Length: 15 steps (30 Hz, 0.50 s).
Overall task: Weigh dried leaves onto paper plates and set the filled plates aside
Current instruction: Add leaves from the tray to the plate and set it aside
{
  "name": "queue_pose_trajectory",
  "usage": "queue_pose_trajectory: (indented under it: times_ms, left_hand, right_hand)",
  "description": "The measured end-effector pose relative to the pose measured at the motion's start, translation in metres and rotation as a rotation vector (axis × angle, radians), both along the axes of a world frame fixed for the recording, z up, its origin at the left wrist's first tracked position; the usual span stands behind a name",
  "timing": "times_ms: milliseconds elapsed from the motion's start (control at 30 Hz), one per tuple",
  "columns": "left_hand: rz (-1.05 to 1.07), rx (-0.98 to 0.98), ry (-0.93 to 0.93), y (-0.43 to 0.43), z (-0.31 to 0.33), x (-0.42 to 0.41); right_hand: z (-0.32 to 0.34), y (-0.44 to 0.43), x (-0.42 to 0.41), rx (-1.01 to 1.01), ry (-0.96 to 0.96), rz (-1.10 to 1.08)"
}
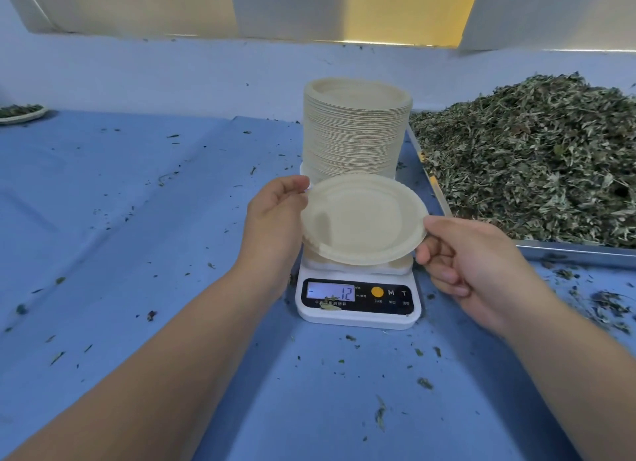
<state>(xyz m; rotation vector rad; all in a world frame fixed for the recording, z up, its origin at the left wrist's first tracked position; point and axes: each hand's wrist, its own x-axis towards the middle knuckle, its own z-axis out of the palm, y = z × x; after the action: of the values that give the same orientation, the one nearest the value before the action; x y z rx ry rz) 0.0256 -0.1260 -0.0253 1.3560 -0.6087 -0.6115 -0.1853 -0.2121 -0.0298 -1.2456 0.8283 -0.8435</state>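
Paper plate [364, 219], empty: tilting above the scale [358, 305], with the left hand [275, 216] pinching its left rim and the right hand [471, 264] gripping its right rim.
Scale: sitting on the blue surface [137, 202], display showing 12 after a dash.
Plate stack [356, 130]: standing just behind the scale.
Dried leaves [533, 157]: lying heaped in a metal tray [571, 247] at right.
Filled plate [21, 113]: resting far left.

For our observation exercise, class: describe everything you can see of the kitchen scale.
The scale is a white, plastic-looking block with a black front panel: a lit display reading minus 12, an orange round button, keys marked M and T. A leaf scrap lies on the panel. It stands flat on the blue cloth, in front of the plate stack. A tilted, empty paper plate hides most of its platform; whether they touch cannot be told.
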Motion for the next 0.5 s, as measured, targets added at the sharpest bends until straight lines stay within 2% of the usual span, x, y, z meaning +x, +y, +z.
queue_pose_trajectory:
  times_ms: [233,367,500]
  left_hand:
    - [-0.101,-0.007,0.028,-0.003,-0.005,0.003]
    - [-0.074,0.005,-0.015,-0.004,-0.010,0.007]
    - [-0.058,0.041,-0.036,-0.004,-0.014,0.008]
  right_hand:
    - [-0.008,-0.004,0.000,-0.034,0.058,-0.039]
    - [-0.009,-0.006,0.000,-0.116,0.134,-0.111]
    - [-0.012,-0.004,0.001,-0.181,0.195,-0.096]
